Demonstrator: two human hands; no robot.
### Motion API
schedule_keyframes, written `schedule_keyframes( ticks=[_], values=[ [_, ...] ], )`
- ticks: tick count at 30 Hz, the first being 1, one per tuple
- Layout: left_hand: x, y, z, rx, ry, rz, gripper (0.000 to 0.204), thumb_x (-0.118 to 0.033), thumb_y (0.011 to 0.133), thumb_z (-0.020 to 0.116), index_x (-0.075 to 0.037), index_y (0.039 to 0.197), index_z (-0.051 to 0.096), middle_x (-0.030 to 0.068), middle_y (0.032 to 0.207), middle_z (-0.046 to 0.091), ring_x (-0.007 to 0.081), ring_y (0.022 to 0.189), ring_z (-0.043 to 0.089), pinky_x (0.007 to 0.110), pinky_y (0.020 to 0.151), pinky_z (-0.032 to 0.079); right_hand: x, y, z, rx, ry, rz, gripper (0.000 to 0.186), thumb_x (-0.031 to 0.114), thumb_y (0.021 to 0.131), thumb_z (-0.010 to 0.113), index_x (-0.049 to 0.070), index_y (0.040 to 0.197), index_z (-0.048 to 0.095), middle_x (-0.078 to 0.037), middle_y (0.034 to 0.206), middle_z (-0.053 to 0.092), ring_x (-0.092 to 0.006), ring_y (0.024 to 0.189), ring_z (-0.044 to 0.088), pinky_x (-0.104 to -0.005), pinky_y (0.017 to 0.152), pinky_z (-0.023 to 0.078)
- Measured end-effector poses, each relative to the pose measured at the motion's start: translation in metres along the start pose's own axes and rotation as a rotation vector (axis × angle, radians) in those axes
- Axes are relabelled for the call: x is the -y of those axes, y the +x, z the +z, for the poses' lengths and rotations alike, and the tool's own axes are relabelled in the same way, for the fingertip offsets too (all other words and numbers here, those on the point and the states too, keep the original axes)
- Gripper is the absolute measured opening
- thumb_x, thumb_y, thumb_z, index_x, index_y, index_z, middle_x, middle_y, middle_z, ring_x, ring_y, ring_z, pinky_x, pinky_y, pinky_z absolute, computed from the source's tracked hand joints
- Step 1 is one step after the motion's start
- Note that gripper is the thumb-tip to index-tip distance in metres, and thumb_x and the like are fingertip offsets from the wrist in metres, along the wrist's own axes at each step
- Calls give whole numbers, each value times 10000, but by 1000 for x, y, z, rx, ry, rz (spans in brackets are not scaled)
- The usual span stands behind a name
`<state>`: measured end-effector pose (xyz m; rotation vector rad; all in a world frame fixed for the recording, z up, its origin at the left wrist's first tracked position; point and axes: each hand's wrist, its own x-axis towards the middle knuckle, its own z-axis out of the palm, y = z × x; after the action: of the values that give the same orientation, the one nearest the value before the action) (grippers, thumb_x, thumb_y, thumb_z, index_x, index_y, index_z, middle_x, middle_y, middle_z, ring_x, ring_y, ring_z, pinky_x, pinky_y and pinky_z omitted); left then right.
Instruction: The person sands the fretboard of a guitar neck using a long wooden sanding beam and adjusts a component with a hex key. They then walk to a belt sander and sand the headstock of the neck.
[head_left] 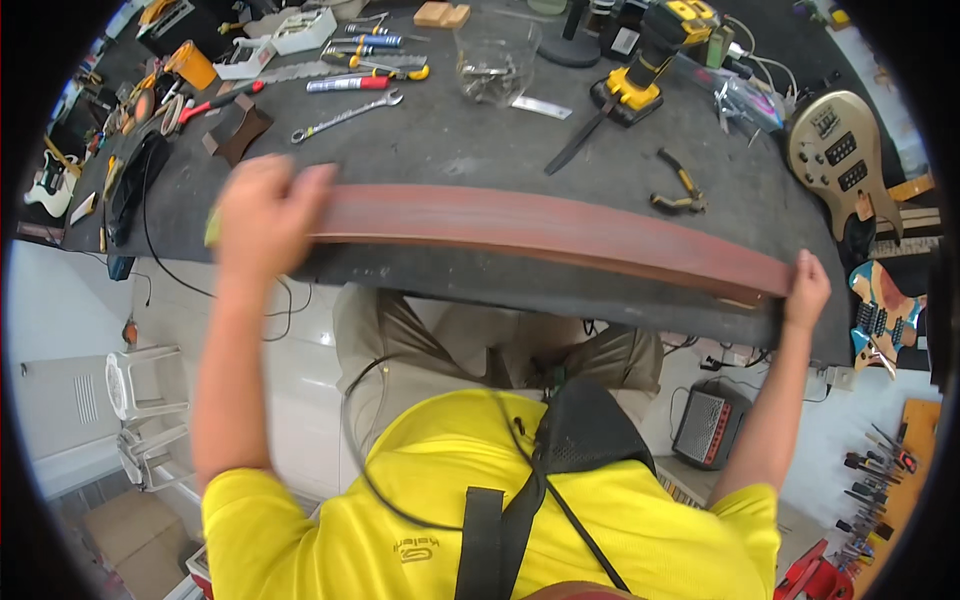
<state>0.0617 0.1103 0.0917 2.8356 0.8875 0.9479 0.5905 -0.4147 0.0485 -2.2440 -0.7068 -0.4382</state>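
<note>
A long bar (pixel 540 225) with a flat reddish top face spans the near edge of the dark workbench, looking slightly blurred. My left hand (pixel 268 210) is closed round its left end, thumb on top. My right hand (pixel 807 285) grips the right end, fingers wrapped over it. What lies under the bar is mostly hidden. Behind it on the mat lie yellow-and-black pliers (pixel 678 185), a combination wrench (pixel 345 117) and a brown wooden block (pixel 236 133).
Along the back are several screwdrivers (pixel 375 40), a clear tub (pixel 494 65) and a yellow drill (pixel 640 80). A guitar body (pixel 830 150) lies at the right, another guitar (pixel 880 320) beside the bench. An amplifier (pixel 712 425) and white chairs (pixel 135 385) stand below.
</note>
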Motion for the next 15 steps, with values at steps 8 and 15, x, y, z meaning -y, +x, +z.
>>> schedule_keyframes(
  ticks=[8, 15],
  values=[
    [-6, 16, 12, 2, -31, 19, 549, -437, 1042, 740, 37, 809, 592, 219, 815, 608, 424, 817, 599, 515, 774, 488, 4, 7, 8, -150, 43, -25, 499, 333, 1138, 655, 12, 782, 516, -22, 683, 420, -142, 676, 395, -372, 615, 375],
    [138, 8, -20, 6, -34, -134, 452, -253, 1080, 723, 27, 812, 491, 158, 747, 452, 281, 711, 441, 443, 667, 407, 125, -48, 43, -72, -85, -296, 481, 390, 1092, 729, -3, 849, 595, -139, 728, 519, -212, 693, 440, -411, 659, 443]
  ],
)
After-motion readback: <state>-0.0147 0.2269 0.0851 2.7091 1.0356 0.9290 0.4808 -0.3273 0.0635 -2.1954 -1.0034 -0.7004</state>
